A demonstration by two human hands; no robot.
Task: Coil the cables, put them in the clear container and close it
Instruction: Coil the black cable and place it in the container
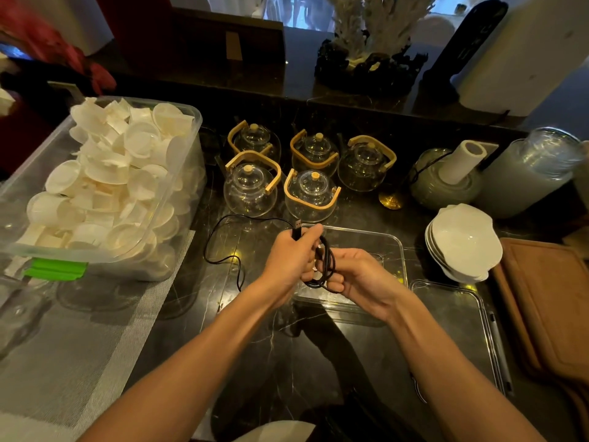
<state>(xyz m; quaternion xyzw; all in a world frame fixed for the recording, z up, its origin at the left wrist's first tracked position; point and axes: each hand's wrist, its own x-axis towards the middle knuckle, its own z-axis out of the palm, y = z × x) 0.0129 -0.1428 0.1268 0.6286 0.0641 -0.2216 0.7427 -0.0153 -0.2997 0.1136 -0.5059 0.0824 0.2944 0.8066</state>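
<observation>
I am midway through coiling: my left hand (291, 258) has its grip closed on the cable (328, 266) below its plug, my right hand (353, 275) pinches the loops, slack trails toward nine o'clock on the tabletop (318, 362), and the container (376, 247) beneath sits unfilled, its lid (452, 330) off at four o'clock.

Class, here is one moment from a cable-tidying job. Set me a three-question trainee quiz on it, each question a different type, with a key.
1. True or false: the clear plastic lid is on the clear rectangular container.
2. How many glass teapots with bamboo handles stand behind it?
3. The thin black cable trails to which side of the left hand? A) left B) right

Key: 1 false, it lies beside; 2 five; 3 A.
</observation>
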